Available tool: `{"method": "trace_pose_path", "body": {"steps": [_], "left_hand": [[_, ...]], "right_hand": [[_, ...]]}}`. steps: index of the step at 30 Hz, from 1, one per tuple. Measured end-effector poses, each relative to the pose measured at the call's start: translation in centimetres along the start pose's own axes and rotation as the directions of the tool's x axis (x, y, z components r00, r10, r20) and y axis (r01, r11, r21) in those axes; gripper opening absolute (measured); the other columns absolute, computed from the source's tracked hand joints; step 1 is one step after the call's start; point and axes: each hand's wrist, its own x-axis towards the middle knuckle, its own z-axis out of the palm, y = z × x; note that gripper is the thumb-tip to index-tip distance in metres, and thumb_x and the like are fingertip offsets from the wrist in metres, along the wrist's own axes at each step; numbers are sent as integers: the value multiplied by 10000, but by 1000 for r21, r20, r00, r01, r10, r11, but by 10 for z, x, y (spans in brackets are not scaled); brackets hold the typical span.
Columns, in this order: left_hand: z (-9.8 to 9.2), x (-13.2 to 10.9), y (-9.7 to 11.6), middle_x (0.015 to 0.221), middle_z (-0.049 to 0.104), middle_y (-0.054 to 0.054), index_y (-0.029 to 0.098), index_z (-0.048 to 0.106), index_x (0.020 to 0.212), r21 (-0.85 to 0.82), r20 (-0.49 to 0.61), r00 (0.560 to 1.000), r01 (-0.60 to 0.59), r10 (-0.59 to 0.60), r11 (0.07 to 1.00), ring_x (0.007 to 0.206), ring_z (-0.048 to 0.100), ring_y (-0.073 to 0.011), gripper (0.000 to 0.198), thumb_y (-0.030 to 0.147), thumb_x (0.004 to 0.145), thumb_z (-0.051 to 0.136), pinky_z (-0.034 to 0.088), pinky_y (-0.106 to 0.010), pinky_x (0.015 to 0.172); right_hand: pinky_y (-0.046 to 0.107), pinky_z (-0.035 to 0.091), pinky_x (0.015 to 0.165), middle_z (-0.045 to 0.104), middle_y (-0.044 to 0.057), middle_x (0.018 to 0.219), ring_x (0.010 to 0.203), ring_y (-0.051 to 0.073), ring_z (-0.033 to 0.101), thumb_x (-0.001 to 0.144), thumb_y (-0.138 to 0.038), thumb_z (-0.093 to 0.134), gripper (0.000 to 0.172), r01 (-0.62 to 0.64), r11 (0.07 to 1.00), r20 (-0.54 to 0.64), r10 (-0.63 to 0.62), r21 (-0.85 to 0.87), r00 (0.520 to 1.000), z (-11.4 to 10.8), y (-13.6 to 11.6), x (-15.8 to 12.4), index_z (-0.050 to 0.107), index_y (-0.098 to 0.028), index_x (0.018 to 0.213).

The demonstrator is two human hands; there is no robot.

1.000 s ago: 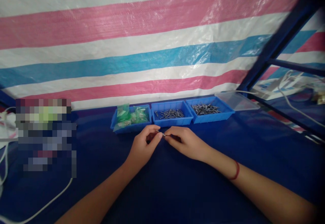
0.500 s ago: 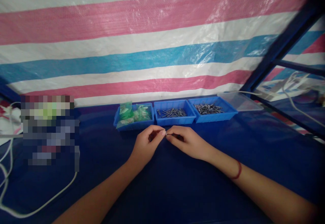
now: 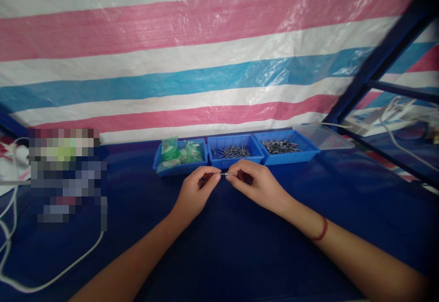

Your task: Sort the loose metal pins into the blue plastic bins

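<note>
My left hand [image 3: 197,190] and my right hand [image 3: 257,184] meet over the dark blue tabletop [image 3: 222,247], just in front of the trays. Both are pinched, thumb against forefinger, on the two ends of a thin metal pin [image 3: 226,174] that spans the small gap between them. A red string bracelet [image 3: 320,231] circles my right wrist. Behind the hands stand three blue trays in a row: the left tray [image 3: 158,167] holds green pieces, the middle tray [image 3: 236,160] holds metal pins, and the right tray [image 3: 302,155] holds a pile of darker metal pins.
A striped pink, white and blue tarp [image 3: 192,64] hangs behind the table. A clear plastic lid [image 3: 325,140] lies right of the trays. White cables [image 3: 51,274] run along the left. A blue metal frame [image 3: 373,64] rises at right, with more cables beyond it.
Both hands have lifted slightly toward the trays and drawn a little apart, so the thin metal pin now shows between the fingertips.
</note>
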Motion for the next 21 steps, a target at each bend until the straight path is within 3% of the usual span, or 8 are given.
{"method": "trace_pose_path", "body": {"steps": [5,8,13,16,21], "left_hand": [[2,-1,-1,906,669,-27,190,650,1016,46,71,997,18,-22,999,801,606,-152,213,314,869,558,466,-247,708],[3,-3,0,920,658,-28,201,613,1111,72,36,999,27,-30,997,797,601,-149,274,327,877,546,464,-244,699],[0,-3,3,903,669,-23,202,650,1035,152,38,999,8,-14,988,734,584,-138,226,315,890,520,439,-235,657],[-1,-4,5,891,672,-24,190,664,996,180,82,997,-26,11,983,735,582,-138,206,293,884,526,428,-230,662],[0,-6,10,758,636,-3,172,661,981,199,174,985,-55,20,978,653,547,-123,223,313,886,517,393,-216,606]], "right_hand": [[265,424,627,603,26,728,664,139,549,913,-270,469,204,60,994,-22,-63,-89,998,-10,-4,2,586,-185,769],[265,421,617,608,19,721,647,141,548,891,-292,491,186,-29,983,-193,-7,-182,981,-31,5,6,605,-186,789],[263,414,582,625,22,685,616,151,565,881,-393,468,271,-333,903,-549,140,-270,824,-83,41,11,622,-182,809],[296,404,596,666,59,727,662,196,602,848,-397,494,270,-486,757,-509,237,-437,827,-102,65,8,648,-180,807],[329,373,593,670,91,719,640,234,594,816,-396,510,258,-520,648,-502,236,-557,832,-105,80,6,645,-183,762]]}}
